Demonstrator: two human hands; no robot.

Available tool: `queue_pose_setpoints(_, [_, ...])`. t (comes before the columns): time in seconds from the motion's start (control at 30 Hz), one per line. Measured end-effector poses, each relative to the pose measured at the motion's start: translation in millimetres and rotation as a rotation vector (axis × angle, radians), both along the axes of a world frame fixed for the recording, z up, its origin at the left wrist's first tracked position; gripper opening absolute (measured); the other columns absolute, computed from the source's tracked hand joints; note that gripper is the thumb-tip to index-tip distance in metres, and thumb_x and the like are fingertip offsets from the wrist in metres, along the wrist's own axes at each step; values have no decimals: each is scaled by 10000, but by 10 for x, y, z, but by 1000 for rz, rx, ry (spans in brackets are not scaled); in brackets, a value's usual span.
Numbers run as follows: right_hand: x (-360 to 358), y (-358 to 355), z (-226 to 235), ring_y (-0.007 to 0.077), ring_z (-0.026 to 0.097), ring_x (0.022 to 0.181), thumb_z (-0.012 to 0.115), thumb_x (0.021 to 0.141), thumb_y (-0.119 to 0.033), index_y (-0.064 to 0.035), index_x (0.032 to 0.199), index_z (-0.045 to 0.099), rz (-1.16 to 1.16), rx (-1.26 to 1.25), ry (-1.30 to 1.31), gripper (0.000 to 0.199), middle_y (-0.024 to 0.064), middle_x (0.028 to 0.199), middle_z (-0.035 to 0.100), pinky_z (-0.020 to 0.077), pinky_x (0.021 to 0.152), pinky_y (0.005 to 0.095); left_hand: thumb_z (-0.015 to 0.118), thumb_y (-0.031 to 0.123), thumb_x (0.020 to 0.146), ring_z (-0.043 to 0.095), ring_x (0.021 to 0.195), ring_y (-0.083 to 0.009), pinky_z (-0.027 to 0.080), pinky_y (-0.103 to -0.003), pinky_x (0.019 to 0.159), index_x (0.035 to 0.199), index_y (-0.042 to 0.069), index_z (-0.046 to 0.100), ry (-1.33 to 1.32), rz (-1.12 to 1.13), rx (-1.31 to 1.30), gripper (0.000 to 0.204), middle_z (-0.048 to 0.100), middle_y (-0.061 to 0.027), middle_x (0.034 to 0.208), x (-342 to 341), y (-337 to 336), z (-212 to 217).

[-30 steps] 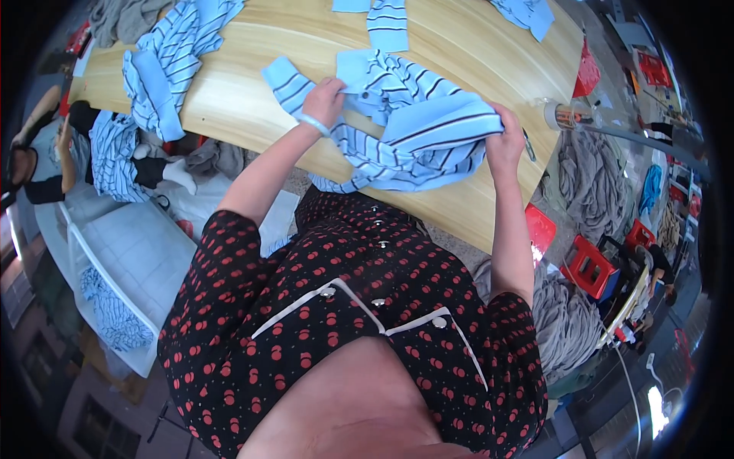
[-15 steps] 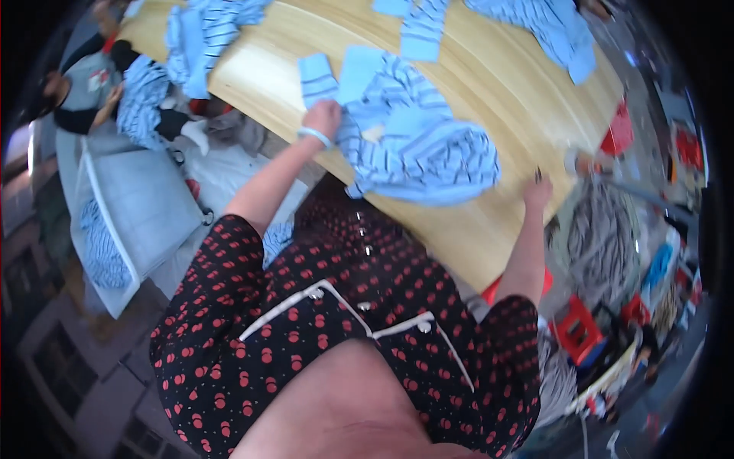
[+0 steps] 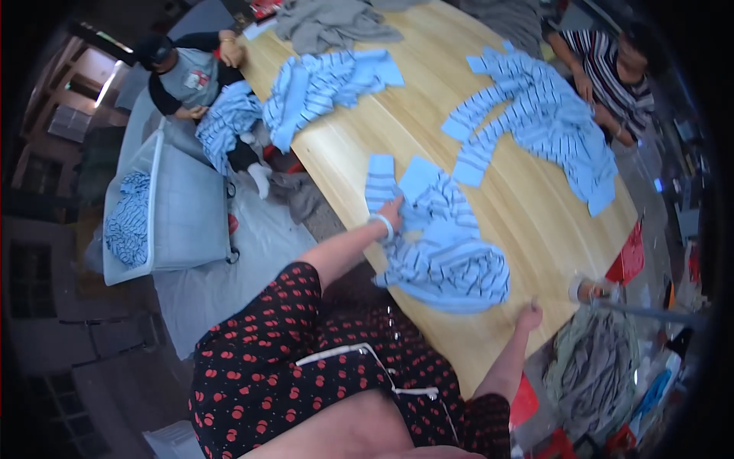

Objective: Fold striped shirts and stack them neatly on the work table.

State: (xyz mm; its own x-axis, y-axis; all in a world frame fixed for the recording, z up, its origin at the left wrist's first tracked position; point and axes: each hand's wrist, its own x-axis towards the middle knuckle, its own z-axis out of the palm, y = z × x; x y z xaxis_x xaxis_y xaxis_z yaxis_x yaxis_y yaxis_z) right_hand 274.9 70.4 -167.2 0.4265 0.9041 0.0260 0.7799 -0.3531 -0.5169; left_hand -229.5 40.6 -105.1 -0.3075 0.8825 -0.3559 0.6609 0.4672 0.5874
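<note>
The long wooden table (image 3: 527,222) is carrying several blue striped garments, and the person is working on the nearest one, a blue striped shirt (image 3: 447,256) lying bunched just inboard of the near edge. The left hand (image 3: 392,212) is pressing on its upper left part, by the two cuffs; whether the fingers are pinching cloth I cannot tell. The right hand (image 3: 529,315) is resting on bare wood to the shirt's lower right, fingers loose and empty. Judging by this, the smoothing-and-folding step is under way; the free hand would need to take the hem nearest it.
</note>
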Motion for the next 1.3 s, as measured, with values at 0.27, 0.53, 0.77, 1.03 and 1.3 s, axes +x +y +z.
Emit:
queue_pose_setpoints(0.27, [-986,83,808,83,482,559,548,775,-163,-50,746,539,27,-222,1074,117,8,617,514,356,488,205,520,235,712,465,943,-363,383,-391,825,1146,151,416,65,-74,-105,455,462,-229,1043,-352,96,-33])
queue_pose_setpoints(0.53, [-2678,-395,1707,90,487,549,452,837,-229,-75,917,493,133,-574,1345,178,31,685,537,422,497,223,526,82,693,506,444,-128,431,-241,421,1123,64,448,-788,287,-158,438,510,-50,585,-276,132,243])
queue_pose_setpoints(0.77, [-3438,-489,1606,71,460,577,403,853,-302,-71,950,519,142,-699,1300,276,15,733,539,387,513,200,478,62,719,447,403,-106,366,-220,365,1207,104,368,-950,250,-103,502,495,-30,579,-384,232,259])
queue_pose_setpoints(1.03, [-3662,-416,1514,67,471,606,417,849,-284,-36,1027,499,94,-681,1324,315,14,750,538,403,561,197,491,147,769,459,480,-97,360,-211,404,897,87,507,-1359,344,-609,142,559,-39,668,-533,494,112])
queue_pose_setpoints(1.3, [-3753,-363,1457,63,442,644,412,855,-284,-33,1084,479,91,-701,1326,346,9,780,510,390,586,192,591,224,745,458,493,-72,366,-193,422,804,100,535,-1300,366,-600,148,563,-8,689,-436,506,-3])
